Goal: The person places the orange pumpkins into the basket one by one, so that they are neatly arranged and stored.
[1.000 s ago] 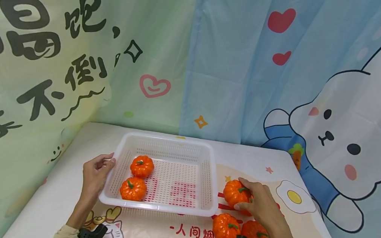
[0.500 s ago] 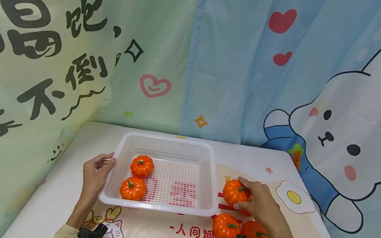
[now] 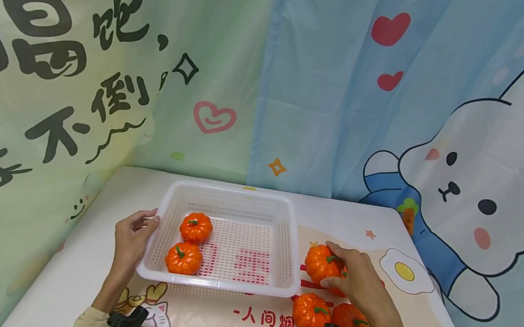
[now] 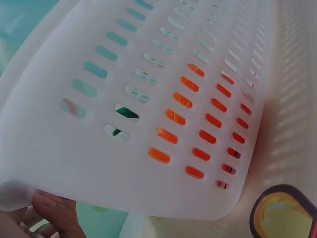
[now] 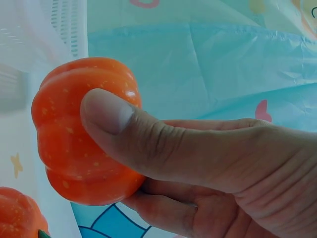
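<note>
Nearest you, two miniature pumpkins (image 3: 311,315) sit at four o'clock from the white slotted basket (image 3: 218,284); your right hand (image 3: 360,281) pinches another pumpkin (image 3: 320,262) at three; your left hand (image 3: 133,236) grips the nine-o'clock rim, seemingly steadying the pair inside (image 3: 183,259).

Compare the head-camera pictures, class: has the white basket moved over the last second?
No. Judged against the fried-egg print to its right, the white basket sits where it did, with no clear shift in any direction.
</note>
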Demonstrator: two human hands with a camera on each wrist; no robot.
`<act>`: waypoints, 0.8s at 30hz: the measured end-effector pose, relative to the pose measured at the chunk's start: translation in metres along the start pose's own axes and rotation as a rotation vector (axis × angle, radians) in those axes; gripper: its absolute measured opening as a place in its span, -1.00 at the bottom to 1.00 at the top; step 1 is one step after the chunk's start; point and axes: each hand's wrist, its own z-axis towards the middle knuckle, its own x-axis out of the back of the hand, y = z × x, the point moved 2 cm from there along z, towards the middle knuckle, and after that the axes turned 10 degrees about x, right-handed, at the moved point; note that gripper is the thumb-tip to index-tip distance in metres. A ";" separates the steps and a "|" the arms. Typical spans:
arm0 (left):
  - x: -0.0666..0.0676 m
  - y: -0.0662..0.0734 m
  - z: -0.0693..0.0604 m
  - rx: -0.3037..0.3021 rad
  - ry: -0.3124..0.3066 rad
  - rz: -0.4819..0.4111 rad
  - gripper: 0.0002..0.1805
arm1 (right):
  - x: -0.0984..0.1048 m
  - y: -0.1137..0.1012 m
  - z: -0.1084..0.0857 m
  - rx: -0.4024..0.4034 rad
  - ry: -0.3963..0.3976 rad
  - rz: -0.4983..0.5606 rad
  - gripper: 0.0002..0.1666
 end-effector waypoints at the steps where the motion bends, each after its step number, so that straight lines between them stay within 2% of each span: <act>1: 0.000 0.000 0.000 0.000 0.000 0.000 -0.62 | 0.000 -0.001 0.000 -0.002 -0.002 0.000 0.02; 24: -0.001 0.002 0.000 -0.008 0.011 0.009 -0.64 | 0.005 -0.007 -0.002 0.027 -0.005 0.004 0.01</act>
